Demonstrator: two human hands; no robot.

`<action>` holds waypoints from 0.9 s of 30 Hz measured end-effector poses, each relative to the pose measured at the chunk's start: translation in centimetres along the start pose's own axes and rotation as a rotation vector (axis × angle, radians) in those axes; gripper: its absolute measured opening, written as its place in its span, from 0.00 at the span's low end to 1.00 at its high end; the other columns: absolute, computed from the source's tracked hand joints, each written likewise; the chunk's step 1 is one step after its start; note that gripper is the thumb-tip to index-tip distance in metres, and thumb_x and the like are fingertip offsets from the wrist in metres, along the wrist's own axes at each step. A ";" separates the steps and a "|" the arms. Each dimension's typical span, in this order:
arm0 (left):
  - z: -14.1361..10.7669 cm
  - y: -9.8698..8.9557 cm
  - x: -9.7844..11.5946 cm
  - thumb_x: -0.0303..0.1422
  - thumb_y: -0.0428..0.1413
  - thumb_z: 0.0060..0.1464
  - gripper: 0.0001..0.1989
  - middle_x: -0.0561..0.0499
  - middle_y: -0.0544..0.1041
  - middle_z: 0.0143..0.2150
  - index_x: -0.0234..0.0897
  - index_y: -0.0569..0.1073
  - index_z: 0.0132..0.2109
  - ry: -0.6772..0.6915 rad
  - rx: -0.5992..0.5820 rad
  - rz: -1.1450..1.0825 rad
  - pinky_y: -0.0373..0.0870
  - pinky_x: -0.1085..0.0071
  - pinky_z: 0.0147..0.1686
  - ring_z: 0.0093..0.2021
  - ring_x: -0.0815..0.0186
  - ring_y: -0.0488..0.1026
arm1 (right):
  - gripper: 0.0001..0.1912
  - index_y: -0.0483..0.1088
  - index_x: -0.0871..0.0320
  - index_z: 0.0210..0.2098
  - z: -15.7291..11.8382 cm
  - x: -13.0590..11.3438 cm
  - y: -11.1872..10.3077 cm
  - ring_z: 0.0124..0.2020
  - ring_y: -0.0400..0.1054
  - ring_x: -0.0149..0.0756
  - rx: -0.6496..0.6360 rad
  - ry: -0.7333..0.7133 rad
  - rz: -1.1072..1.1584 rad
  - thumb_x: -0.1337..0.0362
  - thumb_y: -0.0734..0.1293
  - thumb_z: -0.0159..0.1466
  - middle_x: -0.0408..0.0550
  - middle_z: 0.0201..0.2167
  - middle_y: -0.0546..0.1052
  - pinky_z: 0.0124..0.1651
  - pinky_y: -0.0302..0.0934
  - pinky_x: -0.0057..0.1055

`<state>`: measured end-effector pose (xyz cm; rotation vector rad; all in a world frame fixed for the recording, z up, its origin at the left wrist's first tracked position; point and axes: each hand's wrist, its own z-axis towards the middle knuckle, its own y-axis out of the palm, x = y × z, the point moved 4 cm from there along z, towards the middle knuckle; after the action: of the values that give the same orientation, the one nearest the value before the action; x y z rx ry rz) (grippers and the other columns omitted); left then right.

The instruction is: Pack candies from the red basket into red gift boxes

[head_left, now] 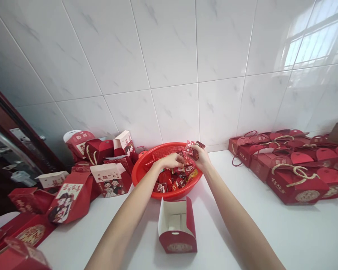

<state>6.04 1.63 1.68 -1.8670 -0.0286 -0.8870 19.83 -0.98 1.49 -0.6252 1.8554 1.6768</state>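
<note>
While my right hand (203, 160) pinches flat red printed packets (190, 144) aside, likely keeping the red plastic basket (139, 173) reachable, my left hand (171, 161) curls inside, grip unclear.

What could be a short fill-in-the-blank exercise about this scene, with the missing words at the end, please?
The basket is ____ in colour.
The hand holding small packets above its rim is the ____ one.
Just in front of it stands an open ____.
The wall behind is covered with ____.

Missing words: red; right; box; tiles
</note>
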 end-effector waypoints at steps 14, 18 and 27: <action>0.1 1.9 1.3 0.28 0.64 0.40 0.22 0.49 0.82 0.39 0.41 0.81 0.46 -0.046 -0.092 0.315 0.67 0.72 0.33 0.37 0.60 0.76 | 0.09 0.68 0.57 0.25 -0.1 0.1 0.1 0.19 0.71 0.30 0.005 0.012 0.004 0.74 0.70 0.49 0.37 0.18 0.75 0.23 0.69 0.24; -0.2 1.8 1.2 0.28 0.65 0.37 0.24 0.49 0.83 0.40 0.41 0.81 0.47 -0.095 -0.113 0.308 0.68 0.72 0.34 0.38 0.59 0.77 | 0.10 0.67 0.57 0.26 0.1 0.2 0.0 0.20 0.71 0.30 0.000 0.012 0.011 0.74 0.71 0.48 0.38 0.18 0.75 0.23 0.69 0.23; -0.5 0.8 0.6 0.28 0.60 0.39 0.06 0.50 0.79 0.27 0.37 0.79 0.30 -0.168 -0.034 0.310 0.65 0.72 0.28 0.29 0.62 0.74 | 0.09 0.68 0.57 0.26 -0.3 0.0 0.1 0.21 0.71 0.30 -0.001 0.002 -0.015 0.75 0.70 0.49 0.38 0.19 0.75 0.25 0.69 0.24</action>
<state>6.48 0.65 1.52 -1.9090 0.1692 -0.5199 19.76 -1.25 1.59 -0.6402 1.8469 1.6686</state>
